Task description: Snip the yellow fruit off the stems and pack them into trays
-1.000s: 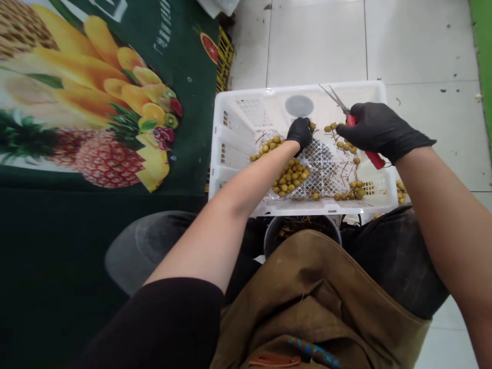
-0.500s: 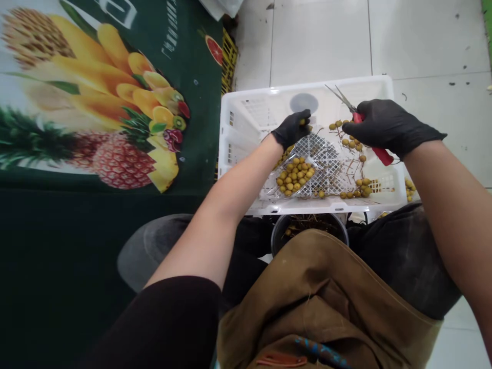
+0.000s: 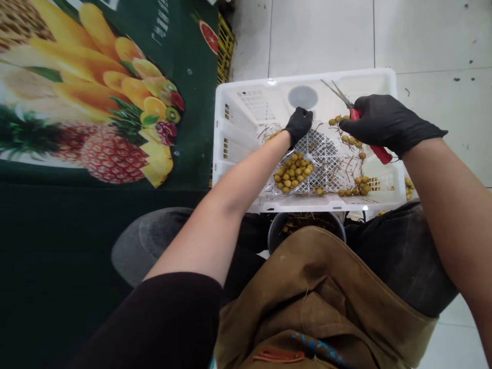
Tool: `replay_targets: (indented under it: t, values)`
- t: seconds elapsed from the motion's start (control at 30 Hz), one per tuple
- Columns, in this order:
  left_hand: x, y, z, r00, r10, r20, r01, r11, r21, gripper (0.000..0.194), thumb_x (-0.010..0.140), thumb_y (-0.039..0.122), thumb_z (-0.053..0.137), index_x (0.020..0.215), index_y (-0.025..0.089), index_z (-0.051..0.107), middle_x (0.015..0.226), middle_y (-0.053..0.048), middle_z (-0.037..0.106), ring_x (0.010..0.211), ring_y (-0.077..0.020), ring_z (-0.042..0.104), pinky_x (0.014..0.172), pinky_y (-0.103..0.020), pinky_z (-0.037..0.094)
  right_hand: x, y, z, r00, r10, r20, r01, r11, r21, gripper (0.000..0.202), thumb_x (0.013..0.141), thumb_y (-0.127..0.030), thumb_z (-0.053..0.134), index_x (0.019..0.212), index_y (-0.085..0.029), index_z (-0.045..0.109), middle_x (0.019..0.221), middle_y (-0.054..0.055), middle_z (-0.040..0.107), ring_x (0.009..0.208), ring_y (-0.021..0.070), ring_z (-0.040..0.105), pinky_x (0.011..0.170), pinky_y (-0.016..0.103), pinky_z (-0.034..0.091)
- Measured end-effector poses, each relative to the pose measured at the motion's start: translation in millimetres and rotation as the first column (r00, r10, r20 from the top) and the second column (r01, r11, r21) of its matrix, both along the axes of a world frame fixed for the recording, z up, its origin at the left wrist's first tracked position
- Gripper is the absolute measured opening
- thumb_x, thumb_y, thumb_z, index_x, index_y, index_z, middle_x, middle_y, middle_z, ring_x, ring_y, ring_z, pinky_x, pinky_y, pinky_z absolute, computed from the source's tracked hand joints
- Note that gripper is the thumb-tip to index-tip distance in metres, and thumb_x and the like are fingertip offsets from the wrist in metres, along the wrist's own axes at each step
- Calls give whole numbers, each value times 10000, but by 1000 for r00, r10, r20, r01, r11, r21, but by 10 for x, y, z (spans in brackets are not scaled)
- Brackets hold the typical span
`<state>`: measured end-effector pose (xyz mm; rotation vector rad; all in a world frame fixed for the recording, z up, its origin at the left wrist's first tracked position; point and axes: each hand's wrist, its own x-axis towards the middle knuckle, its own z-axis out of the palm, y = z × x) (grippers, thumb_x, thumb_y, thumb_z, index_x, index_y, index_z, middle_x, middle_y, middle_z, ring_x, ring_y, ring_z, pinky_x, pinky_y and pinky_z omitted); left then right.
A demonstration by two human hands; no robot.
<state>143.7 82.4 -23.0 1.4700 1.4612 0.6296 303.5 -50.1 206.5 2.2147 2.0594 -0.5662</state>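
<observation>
In a black glove, my right hand [image 3: 378,123] is wrapped round red-handled scissors [image 3: 354,111], whose slim blades stand apart and point up and left over the white crate [image 3: 302,207]. Several longans [image 3: 351,139] on twigs lie just below that hand. My left hand [image 3: 300,125], also gloved, is closed over the middle of the crate; a thin twig shows beside its fingers, but what they hold is hidden. A clear plastic box full of longans [image 3: 292,173] lies below my left hand, and another, partly covered by my wrist, shows longans [image 3: 273,135] behind it.
More longans [image 3: 355,189] and bare twigs lie in the crate's right part. A dark bucket [image 3: 273,236] with stems stands between my knees and the crate. At left is a green fruit-printed sheet [image 3: 192,102], with a yellow crate [image 3: 225,48] behind it.
My left hand has turned over and moved slightly down; the longans seen at its fingers are no longer visible. My right hand keeps the scissors in nearly the same place. The view has shifted slightly.
</observation>
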Motion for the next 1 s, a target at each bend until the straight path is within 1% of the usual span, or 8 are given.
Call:
replay_targets:
  t: [0.1,0.17,0.33,0.5,0.6,0.7,0.83,1.0]
  values:
    - [-210,-63,200,904,17,426,65,982,-177,332,1179,469,504,986,219,607,952,-69,715,871,-197,737,860,-374,611,9,14,-75,1000,7,4,-7,999,-37,267,970,-447,734,996,-182,735,915,159,722,950,314,675,921,455,546]
    - [-314,-132,356,838,4,545,130,969,-208,371,1189,474,461,929,228,559,878,-42,676,763,-164,680,771,-340,585,2,30,-149,1000,16,10,-16,998,-59,296,941,-466,745,1004,-177,751,902,158,726,948,326,693,904,468,559]
    - [-344,-328,679,816,-17,577,156,969,-194,465,1204,561,419,939,212,576,835,-26,651,768,-148,674,707,-288,552,-93,38,-230,1000,-3,-27,-1,987,-161,352,920,-522,698,1015,-193,778,807,136,732,874,318,712,837,458,580]
    - [-296,-490,871,821,-45,570,187,963,-193,459,1229,488,398,925,195,576,827,-10,629,746,-133,674,701,-273,543,-243,8,-205,994,-33,-104,9,976,-217,345,929,-529,687,999,-203,777,813,129,758,793,298,723,804,446,586]
    - [-351,-536,876,805,-34,593,211,950,-232,484,1243,454,339,902,189,556,812,-3,608,700,-115,648,687,-260,525,-342,9,-253,987,-59,-152,31,983,-180,323,922,-479,702,1056,-198,785,849,136,777,803,306,749,790,441,599]
    - [-482,-562,791,851,-5,526,174,946,-273,463,1206,531,475,913,188,581,812,-12,638,710,-133,674,693,-269,544,-451,6,-340,986,-50,-162,18,981,-193,345,883,-471,752,1068,-183,798,789,150,763,773,331,756,742,448,603]
    - [-720,-639,671,894,18,449,141,938,-318,406,1161,486,587,878,195,590,782,-29,651,702,-160,682,719,-317,569,-576,-28,-474,991,43,-126,-70,973,-220,384,825,-530,819,1002,-190,823,699,139,718,772,371,758,733,479,608]
    - [-976,-819,588,947,-173,272,246,932,-265,287,1138,365,603,902,202,598,770,-44,644,742,-193,671,808,-395,574,-555,-54,-491,997,69,-30,-73,984,-162,308,902,-464,748,984,-174,813,773,173,734,912,369,758,814,461,584]
